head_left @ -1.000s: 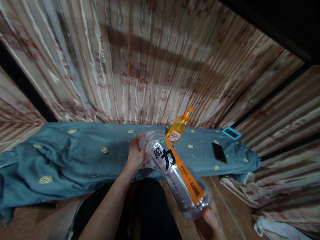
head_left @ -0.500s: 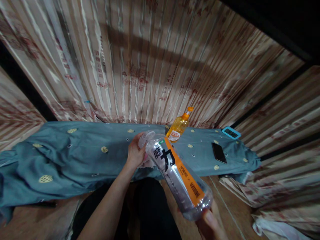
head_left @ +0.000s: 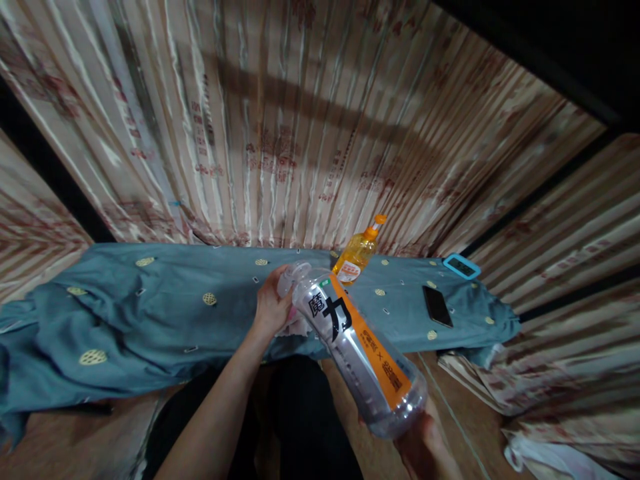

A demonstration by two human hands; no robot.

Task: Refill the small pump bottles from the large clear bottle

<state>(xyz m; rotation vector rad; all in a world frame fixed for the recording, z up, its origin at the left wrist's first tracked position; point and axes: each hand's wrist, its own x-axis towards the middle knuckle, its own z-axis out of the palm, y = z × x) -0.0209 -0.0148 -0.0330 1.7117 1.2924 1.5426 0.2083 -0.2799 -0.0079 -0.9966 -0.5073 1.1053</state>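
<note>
Left hand: my left hand [head_left: 273,308] wraps its fingers [head_left: 287,313] round the neck of the clear bottle [head_left: 357,353].
Right hand: my right hand [head_left: 427,447] cups the bottle's base.
Bottle: tilted, cap end up.
Surface: the surface [head_left: 150,313], under teal cloth, carries an orange bottle [head_left: 356,255] and a dark phone [head_left: 437,306].

Blue-green cloth [head_left: 150,313] with yellow embroidered dots, spread wide and rumpled at its left end. On the cloth, toward its back edge: orange-capped yellow bottle [head_left: 356,253], upright. Right of that, on the same cloth: dark phone [head_left: 437,306] lying flat, and a turquoise-cased device [head_left: 461,266] at the far right corner. Behind the cloth: striped curtain [head_left: 300,133].
</note>
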